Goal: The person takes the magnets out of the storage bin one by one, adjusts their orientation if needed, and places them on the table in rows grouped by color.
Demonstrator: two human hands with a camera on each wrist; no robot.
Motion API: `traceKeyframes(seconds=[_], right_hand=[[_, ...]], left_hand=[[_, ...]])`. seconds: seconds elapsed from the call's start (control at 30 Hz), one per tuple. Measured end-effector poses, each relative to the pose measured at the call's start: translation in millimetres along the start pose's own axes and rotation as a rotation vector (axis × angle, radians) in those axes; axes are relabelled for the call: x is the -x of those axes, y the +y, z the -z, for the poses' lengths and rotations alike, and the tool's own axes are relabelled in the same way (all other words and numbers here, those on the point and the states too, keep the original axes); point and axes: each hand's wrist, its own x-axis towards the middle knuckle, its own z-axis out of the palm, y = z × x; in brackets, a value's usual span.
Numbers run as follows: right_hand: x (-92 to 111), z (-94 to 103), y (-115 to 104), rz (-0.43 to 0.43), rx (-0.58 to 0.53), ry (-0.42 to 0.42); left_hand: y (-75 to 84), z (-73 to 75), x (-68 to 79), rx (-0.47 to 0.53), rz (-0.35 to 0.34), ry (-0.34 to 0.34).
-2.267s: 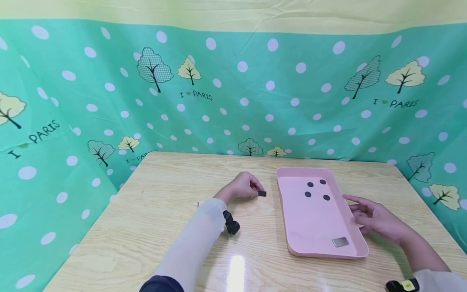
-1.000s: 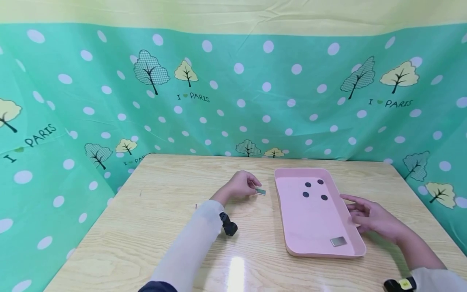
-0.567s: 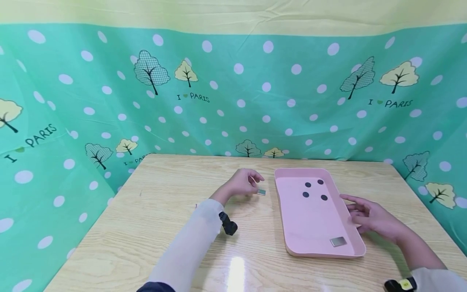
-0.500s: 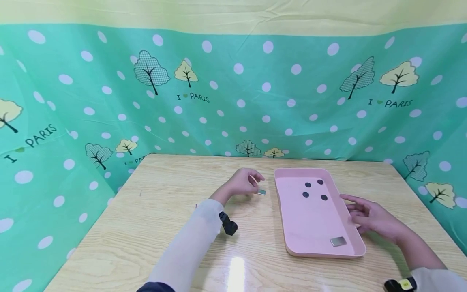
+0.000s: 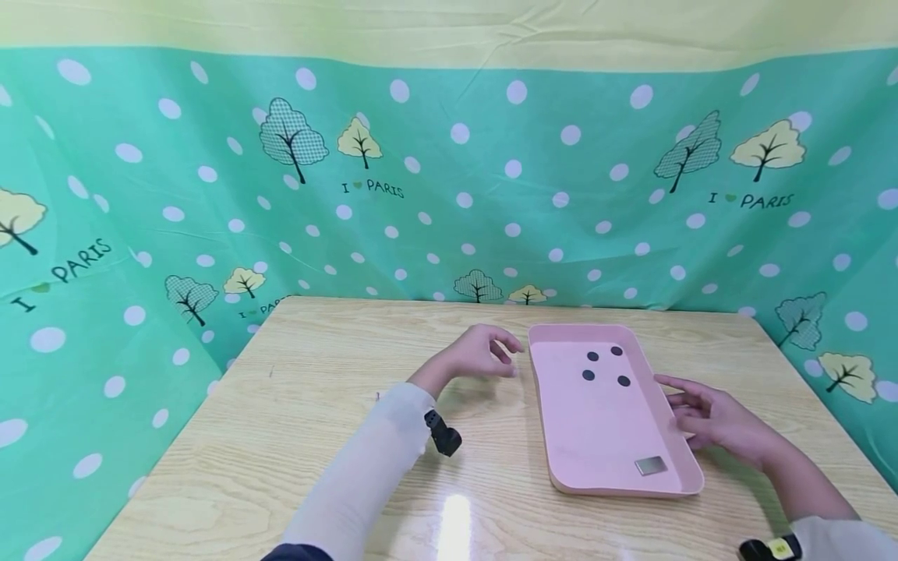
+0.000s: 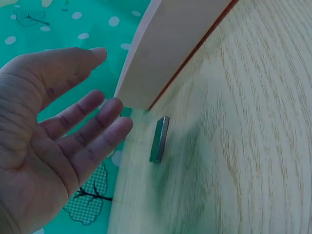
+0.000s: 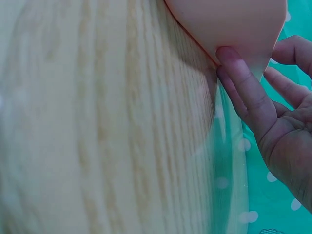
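Note:
My left hand (image 5: 482, 352) hovers just left of the pink tray (image 5: 599, 436), fingers loosely bent and holding nothing. In the left wrist view, a small flat rectangular metal block (image 6: 159, 139) lies on the table beyond the fingertips, apart from them; the hand covers it in the head view. My right hand (image 5: 730, 421) is at the tray's right side, its fingers (image 7: 246, 83) resting against the outer wall without gripping it. Inside the tray, several black discs (image 5: 588, 375) sit toward the far end, and another silvery rectangular block (image 5: 650, 465) lies near the front right corner.
The wooden table (image 5: 302, 421) ends at a green dotted curtain (image 5: 393, 195) along the back and sides. A black wrist camera (image 5: 443, 434) is strapped to the left forearm, and another (image 5: 770, 548) to the right.
My left hand first pinched a small block, dark then silvery to view; its fingers have since spread and let go of it, shifting slightly right. My right hand and the tray stayed put.

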Motion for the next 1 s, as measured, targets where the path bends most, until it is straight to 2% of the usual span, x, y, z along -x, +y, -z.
traceKeyframes(seconds=[0.4, 0.63, 0.87, 1.0], right_hand=[[0.5, -0.2, -1.2, 0.021, 0.012, -0.010], [1.2, -1.6, -2.8, -0.016, 0.011, 0.001], [0.5, -1.1, -1.5, 0.008, 0.005, -0.011], [1.5, -0.6, -0.8, 0.012, 0.008, -0.011]], left_hand=[[21.9, -10.0, -5.4, -0.026, -0.081, -0.024], [31.4, -16.0, -10.0, -0.028, -0.093, -0.031], [40.1, -26.4, -16.1, -0.021, -0.098, -0.053], [44.7, -34.9, -21.2, -0.037, -0.106, -0.087]])
